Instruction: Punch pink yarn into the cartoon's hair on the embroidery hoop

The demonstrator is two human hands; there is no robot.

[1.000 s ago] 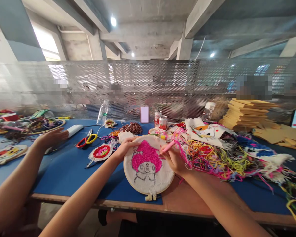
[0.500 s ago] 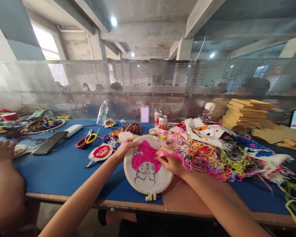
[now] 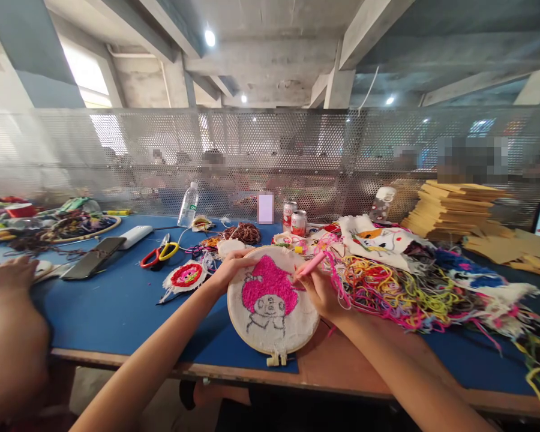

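My left hand [image 3: 231, 268] grips the upper left rim of a round embroidery hoop [image 3: 292, 342], tilted up at the table edge. Its white cloth carries a cartoon figure with a hood filled in bright pink loops and a face in dark outline. In my right hand [image 3: 321, 293] is a pink punch needle [image 3: 314, 264], held like a pen over the right side of the hood. Pink yarn [image 3: 337, 279] trails from its upper end. The needle's tip is too small to make out.
Tangled yarn [image 3: 373, 288] and cloth pieces heap up at the right. Scissors [image 3: 159, 255], a phone [image 3: 94, 259] and a round red-flowered patch [image 3: 186, 277] lie leftward. Behind stand a bottle [image 3: 188, 206] and two cans [image 3: 298, 223]. Another person's arm [image 3: 11, 324] reaches in at far left.
My right hand has shifted slightly right, and the punch needle has swung from nearly level to pointing up to the right. My left hand keeps its hold on the hoop.
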